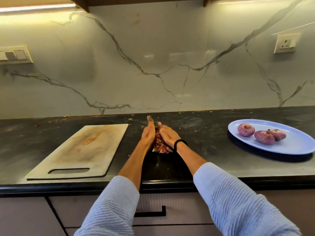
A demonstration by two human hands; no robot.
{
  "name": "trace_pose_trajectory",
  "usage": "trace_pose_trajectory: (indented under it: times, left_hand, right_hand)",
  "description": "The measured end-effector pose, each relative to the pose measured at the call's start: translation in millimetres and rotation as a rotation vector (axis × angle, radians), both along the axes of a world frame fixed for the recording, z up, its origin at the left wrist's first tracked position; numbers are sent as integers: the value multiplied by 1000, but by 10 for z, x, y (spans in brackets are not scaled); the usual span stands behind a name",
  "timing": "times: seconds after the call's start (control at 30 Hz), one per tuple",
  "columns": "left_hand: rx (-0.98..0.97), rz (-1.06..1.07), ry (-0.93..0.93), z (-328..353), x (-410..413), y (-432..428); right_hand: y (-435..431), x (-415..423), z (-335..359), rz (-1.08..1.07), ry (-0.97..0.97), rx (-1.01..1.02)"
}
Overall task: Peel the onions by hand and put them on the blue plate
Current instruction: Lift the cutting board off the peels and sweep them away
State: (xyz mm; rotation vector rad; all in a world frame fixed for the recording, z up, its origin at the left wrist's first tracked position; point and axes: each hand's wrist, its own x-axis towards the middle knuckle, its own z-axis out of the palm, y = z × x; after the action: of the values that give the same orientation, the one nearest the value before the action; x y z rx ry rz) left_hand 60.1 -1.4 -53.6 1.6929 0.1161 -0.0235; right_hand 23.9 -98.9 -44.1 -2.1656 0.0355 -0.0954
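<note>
Three peeled purple onions (246, 129) (264, 137) (278, 134) lie on the blue oval plate (298, 145) at the right of the dark counter. In the middle of the counter my left hand (148, 133) and my right hand (167, 136) stand edge-down with straight fingers, palms facing each other. Between them they press a heap of reddish onion skins (159, 145), most of it hidden by the palms. A black band circles my right wrist.
A pale, stained cutting board (81, 150) with a handle slot lies to the left of my hands. The dark counter (196, 150) carries small crumbs near the marble backsplash. Wall sockets sit at far left and upper right. Drawers are below the counter's front edge.
</note>
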Motion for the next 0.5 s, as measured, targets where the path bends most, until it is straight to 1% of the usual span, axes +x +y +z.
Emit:
trace_pose_trajectory:
  times: [0.13,0.2,0.27,0.37,0.5]
  left_hand:
    - [-7,50,-6,30,-194,-58]
    - [-15,116,-28,19,-296,-109]
    - [-63,204,-36,-20,-317,-142]
    - [-254,309,19,-58,-364,-130]
    - [-631,254,127,-111,-405,-33]
  right_hand:
    - [16,-51,-17,-46,-18,28]
    - [51,-86,-28,-72,-26,47]
    - [113,-135,-47,-99,-38,83]
    - [244,-203,-81,-149,-65,193]
    - [385,-312,-67,-232,-58,355]
